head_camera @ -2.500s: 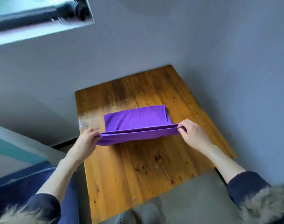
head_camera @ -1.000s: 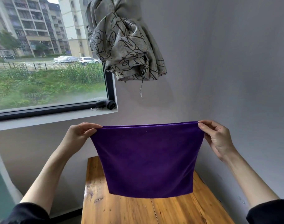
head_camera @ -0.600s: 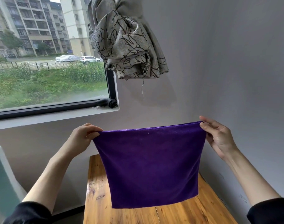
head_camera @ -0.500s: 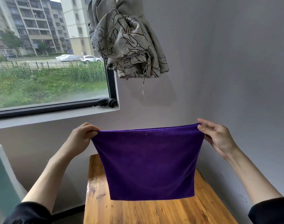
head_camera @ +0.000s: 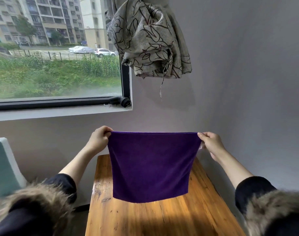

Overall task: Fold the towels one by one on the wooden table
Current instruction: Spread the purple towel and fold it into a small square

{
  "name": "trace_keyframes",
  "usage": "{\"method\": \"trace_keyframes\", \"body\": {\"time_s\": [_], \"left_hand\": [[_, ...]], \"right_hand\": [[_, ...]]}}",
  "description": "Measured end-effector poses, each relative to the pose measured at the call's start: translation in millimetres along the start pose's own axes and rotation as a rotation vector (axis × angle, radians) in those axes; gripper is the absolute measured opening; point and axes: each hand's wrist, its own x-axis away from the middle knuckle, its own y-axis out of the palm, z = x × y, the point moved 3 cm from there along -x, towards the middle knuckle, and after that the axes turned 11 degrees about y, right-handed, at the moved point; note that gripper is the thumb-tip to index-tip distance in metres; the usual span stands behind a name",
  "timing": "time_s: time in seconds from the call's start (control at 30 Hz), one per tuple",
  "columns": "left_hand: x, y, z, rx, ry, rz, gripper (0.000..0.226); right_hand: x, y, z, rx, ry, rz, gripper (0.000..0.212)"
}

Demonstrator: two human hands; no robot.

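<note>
A grey wall fills the far side and the right, with a window (head_camera: 55,50) at the far left looking out on grass, a fence, parked cars and apartment blocks. A patterned beige curtain (head_camera: 148,38) hangs bunched and knotted at the window's right edge, a thin cord dangling below it, and a small dark round object (head_camera: 120,100) sits on the sill corner. A pale teal chair back (head_camera: 3,166) stands at the left. Fur-trimmed dark sleeves (head_camera: 36,206) crowd the near corners. The wooden table (head_camera: 162,218) runs from near to far, bare planks with knots and scratches. Above it hangs the purple towel (head_camera: 152,166), stretched taut along its top edge and flat, its lower edge in the air over the table's far half. The left hand (head_camera: 99,138) pinches the top left corner with curled fingers; the right hand (head_camera: 211,143) pinches the top right corner likewise.
</note>
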Motion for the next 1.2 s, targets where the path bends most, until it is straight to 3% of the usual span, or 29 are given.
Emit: {"method": "trace_keyframes", "body": {"time_s": [0.2, 0.37, 0.67, 0.73, 0.8, 0.9, 1.0, 1.2], "left_hand": [[-1.4, 2.5, -3.7, 0.078, 0.009, 0.121, 0.024], [49.8, 6.4, -10.8, 0.124, 0.076, 0.074, 0.03], [208.6, 72.9, -90.4, -0.011, -0.228, -0.383, 0.023], [238.3, 85.4, -101.3, -0.027, -0.29, -0.559, 0.021], [266.1, 97.6, -110.0, -0.019, -0.343, -0.729, 0.019], [299.0, 109.6, -114.8, 0.072, -0.47, -0.839, 0.019], [304.2, 115.6, -116.5, 0.147, -0.527, -0.823, 0.02], [266.0, 117.4, -121.2, 0.212, -0.487, -0.561, 0.028]], "right_hand": [[-6.0, 8.5, 0.7, -0.233, 0.017, -0.028, 0.011], [29.6, -3.2, 26.0, -0.376, 0.042, -0.126, 0.015], [104.8, -16.4, 200.3, -0.06, 0.393, -0.257, 0.014], [119.3, -18.8, 230.8, 0.019, 0.481, -0.294, 0.012], [130.8, -23.8, 257.8, 0.09, 0.58, -0.332, 0.011], [144.5, -33.3, 287.2, 0.155, 0.699, -0.342, 0.009], [146.3, -37.9, 298.9, 0.181, 0.711, -0.311, 0.011], [110.2, -20.7, 289.3, 0.144, 0.624, -0.244, 0.012]]}}
